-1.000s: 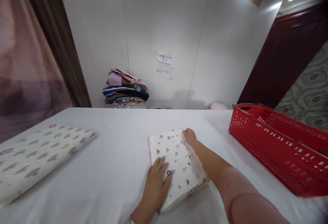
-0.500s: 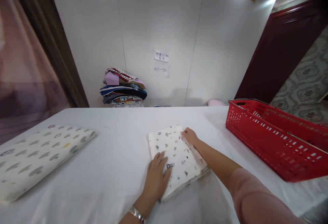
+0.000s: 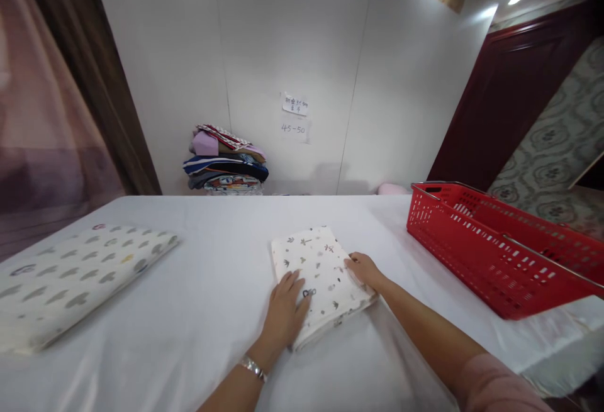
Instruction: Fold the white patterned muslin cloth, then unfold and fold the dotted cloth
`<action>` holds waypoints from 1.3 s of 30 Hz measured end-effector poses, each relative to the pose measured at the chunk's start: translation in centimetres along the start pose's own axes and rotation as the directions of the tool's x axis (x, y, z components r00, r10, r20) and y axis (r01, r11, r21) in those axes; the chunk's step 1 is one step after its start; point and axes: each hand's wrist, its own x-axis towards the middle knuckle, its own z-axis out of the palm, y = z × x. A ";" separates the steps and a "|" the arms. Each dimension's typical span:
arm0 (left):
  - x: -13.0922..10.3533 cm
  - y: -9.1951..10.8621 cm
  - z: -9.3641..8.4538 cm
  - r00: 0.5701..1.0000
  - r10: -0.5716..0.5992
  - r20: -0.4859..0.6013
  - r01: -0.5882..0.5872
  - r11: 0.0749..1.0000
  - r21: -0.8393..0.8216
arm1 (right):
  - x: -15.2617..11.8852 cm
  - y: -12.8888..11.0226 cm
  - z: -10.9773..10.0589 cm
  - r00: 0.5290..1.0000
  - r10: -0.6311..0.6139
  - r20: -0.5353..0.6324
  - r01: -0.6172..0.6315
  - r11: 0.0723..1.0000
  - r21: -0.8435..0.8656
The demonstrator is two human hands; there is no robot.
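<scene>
A folded white cloth (image 3: 321, 267) printed with small plants and dots lies at a slant in the middle of the white-covered table. My left hand (image 3: 284, 308), a silver band at its wrist, rests on the cloth's lower left part with the fingers stretched out. At the right edge of the cloth, my right hand (image 3: 367, 270) has its fingers curled onto the fabric; the fingertips are partly hidden. Off to the left lies another folded cloth (image 3: 89, 267), cream with grey cloud-like shapes.
A red plastic basket (image 3: 476, 255) with metal handles stands on the right of the white table cover (image 3: 212, 311). Behind the table's far edge rises a stack of folded fabrics (image 3: 226, 163). Paper notes (image 3: 295, 129) are fixed to the pale wall. A brown curtain (image 3: 89, 72) hangs at left.
My right hand has slid from the upper right corner down the cloth's right edge, and the edge there now lies flatter. My left hand stays on the cloth. The view has shifted slightly.
</scene>
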 end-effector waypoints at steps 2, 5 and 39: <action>0.0 0.1 -0.1 1.000 0.002 0.000 -0.002 1.000 -0.006 | -0.4 0.3 0.0 1.000 0.018 -0.015 -0.018 1.000 0.002; 0.0 0.1 -0.2 1.000 0.006 -0.008 -0.006 1.000 -0.013 | -0.8 0.2 0.0 0.998 0.045 -0.043 -0.045 0.999 0.002; -1.3 3.2 -2.3 0.952 0.227 0.205 -0.218 0.974 -0.066 | 5.1 -9.1 3.2 0.928 -0.340 0.155 0.370 0.893 -0.257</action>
